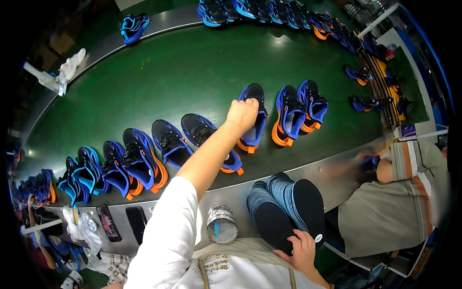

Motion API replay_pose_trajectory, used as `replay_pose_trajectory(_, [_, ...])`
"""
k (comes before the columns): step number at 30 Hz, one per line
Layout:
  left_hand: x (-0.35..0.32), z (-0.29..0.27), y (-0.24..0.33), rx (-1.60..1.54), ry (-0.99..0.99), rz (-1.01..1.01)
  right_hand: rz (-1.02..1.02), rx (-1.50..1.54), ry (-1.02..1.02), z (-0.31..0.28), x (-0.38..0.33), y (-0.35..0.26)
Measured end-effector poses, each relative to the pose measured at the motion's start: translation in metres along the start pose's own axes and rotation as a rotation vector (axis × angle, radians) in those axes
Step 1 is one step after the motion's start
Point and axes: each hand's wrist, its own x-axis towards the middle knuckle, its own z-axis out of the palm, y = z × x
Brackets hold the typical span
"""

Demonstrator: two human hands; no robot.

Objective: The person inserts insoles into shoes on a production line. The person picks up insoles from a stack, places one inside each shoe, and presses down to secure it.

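My left hand [243, 115] reaches across the green belt and is closed on the upper of a black sneaker [255, 129] with a blue lining and orange sole. The hand hides part of the shoe's tongue and laces. Close to my body, my right hand [303, 250] pinches the heel end of a black insole [309, 204], the top one of a tall stack. A second stack of insoles [272, 219] leans beside it. More sneakers stand in a row, one pair [291, 115] just right of my left hand and several others [142, 159] to its left.
Along the metal ledge lie a tape roll [222, 224], two phones [136, 222] and crumpled clear plastic [87, 229]. A co-worker [399, 202] sits at my right. Shoes [250, 9] line the far ledge; a white shoe form [71, 65] stands at far left.
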Motion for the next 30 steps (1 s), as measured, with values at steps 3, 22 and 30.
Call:
replay_pose_trajectory(3, [0.004, -0.034, 0.011, 0.093, -0.182, -0.011, -0.053, 0.136, 0.005, -0.016, 0.007, 0.007])
replay_pose_trajectory(22, [-0.031, 0.012, -0.050, -1.184, -0.013, -0.702, -0.534, -0.305, -0.013, 0.018, 0.266, 0.014])
replay_pose_trajectory(30, [-0.031, 0.010, -0.046, -1.182, 0.048, -0.820, -0.523, -0.308, -0.100, 0.056, 0.283, 0.020])
